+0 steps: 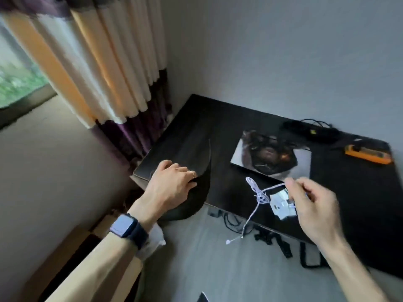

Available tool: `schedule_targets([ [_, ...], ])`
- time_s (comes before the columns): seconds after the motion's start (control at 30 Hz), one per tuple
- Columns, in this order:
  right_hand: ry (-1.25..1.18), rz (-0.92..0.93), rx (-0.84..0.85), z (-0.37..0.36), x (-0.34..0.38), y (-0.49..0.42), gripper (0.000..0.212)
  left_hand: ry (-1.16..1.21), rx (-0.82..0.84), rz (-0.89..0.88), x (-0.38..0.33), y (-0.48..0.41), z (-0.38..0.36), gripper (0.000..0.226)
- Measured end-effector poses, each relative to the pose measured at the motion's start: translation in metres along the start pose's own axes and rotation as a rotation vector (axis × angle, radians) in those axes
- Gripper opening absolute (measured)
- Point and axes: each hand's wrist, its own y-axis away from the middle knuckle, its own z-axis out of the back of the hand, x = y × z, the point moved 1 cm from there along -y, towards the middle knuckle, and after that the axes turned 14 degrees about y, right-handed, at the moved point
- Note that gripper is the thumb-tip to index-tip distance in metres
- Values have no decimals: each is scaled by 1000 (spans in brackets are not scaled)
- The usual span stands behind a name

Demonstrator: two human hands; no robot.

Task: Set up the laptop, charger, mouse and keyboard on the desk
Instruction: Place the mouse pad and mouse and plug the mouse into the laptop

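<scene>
pinching the thin white knotted charger cable [259,192], the right hand [314,203] is hovering over the front of the dark desk [218,127] with the white square charger block [281,205] just beside it, best lowered slowly so the dangling end clears the edge, while the left hand [172,182] is gripping a black flexible sleeve [196,199].

Grey wall [283,51], striped curtain [98,68], daylit window [15,68]

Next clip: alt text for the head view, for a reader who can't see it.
A person's right hand pinches a tangled white charger cable, with its white brick, above the front edge of a dark desk. The left hand grips a black floppy item at the desk's left corner; a printed mat lies behind.
</scene>
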Motion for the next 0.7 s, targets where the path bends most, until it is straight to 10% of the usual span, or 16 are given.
schedule_targets([
  [0.33, -11, -515, -140, 143, -172, 10, 8, 205, 122, -346, -207, -155, -74, 23],
  [0.53, -84, -894, 19, 167, -282, 26, 114, 203, 269, -524, -305, -205, -137, 28],
  [0.7, -215, -1011, -22, 187, -335, 7, 110, 210, 377, -590, -345, -239, -177, 29],
])
